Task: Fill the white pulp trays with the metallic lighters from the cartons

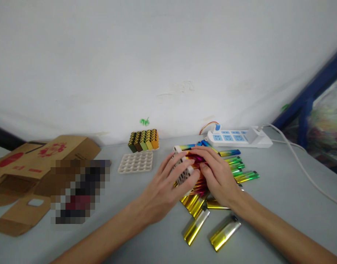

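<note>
My left hand [164,187] is wrapped round a white plastic tray [177,149] with slots, which is tipped on its side. Shiny red and orange lighters [199,187] stick out of the tray's right side. Over these lighters my right hand [220,178] is closed, its fingertips almost meeting those of the left; its palm side is hidden. Loose yellow-and-silver lighters [225,233] lie in front of the hands. Beyond the right hand, green lighters [248,176] and blue ones [230,152] are scattered on the grey table [292,205].
At the back, an upright tray of lighters [143,140] stands against the wall, with another white tray [136,162] before it. A cardboard box [61,146] and a pixelated patch are on the left. A white power strip [231,137] with a cable [297,161] lies back right.
</note>
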{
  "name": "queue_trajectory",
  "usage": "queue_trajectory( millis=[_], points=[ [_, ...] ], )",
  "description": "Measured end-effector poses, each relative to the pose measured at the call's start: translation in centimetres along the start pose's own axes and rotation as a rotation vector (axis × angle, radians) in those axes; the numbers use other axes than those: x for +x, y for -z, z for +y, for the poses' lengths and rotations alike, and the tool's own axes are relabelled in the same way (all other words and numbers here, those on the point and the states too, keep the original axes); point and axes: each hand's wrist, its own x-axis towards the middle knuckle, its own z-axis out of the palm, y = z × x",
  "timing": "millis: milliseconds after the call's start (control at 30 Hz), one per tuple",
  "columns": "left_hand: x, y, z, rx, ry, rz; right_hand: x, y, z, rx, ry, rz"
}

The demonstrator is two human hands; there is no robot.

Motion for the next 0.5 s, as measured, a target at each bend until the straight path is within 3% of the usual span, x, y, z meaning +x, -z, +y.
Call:
queue_trajectory(
  millis=[200,500],
  points=[
    [-0.1,0.4,-0.1,-0.053,0.017,-0.011,0.0,-0.1,0.4,0.011,-0.025,-0.039],
    [-0.9,-0.7,-0.2,-0.044,0.036,0.045,0.2,0.2,0.6,-0.002,-0.031,-0.095]
  ],
)
